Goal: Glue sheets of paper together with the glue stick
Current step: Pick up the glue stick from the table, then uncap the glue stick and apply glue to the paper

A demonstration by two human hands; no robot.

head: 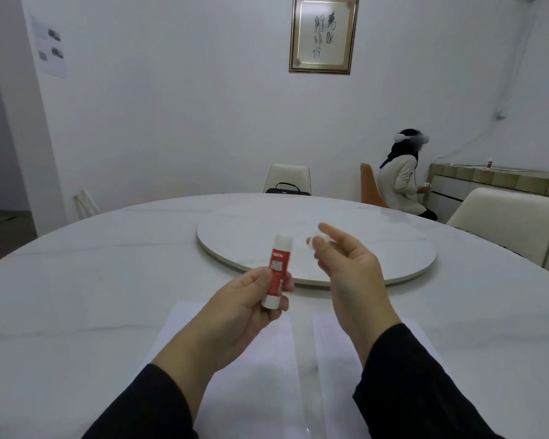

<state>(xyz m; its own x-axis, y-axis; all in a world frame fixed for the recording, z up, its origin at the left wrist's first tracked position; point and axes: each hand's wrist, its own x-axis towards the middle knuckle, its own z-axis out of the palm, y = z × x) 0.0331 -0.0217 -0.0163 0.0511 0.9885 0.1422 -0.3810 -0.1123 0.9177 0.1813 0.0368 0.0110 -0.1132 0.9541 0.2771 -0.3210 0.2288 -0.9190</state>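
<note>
My left hand (241, 307) grips a red and white glue stick (55, 270) upright by its lower half, above the table. To its right, my right hand (346, 274) pinches a small translucent white cap (313, 241) between thumb and fingertips, a little apart from the stick's top. Two white sheets of paper lie side by side on the table under my arms, the left sheet (267, 359) and the right sheet (333, 343), with a narrow gap between them.
A round white marble table (76, 296) carries a raised turntable (377, 248) at its centre. Cream chairs (504, 223) stand around it. Another person (400, 182) sits at the far right by a sideboard. A black bag (287, 189) rests on the far chair.
</note>
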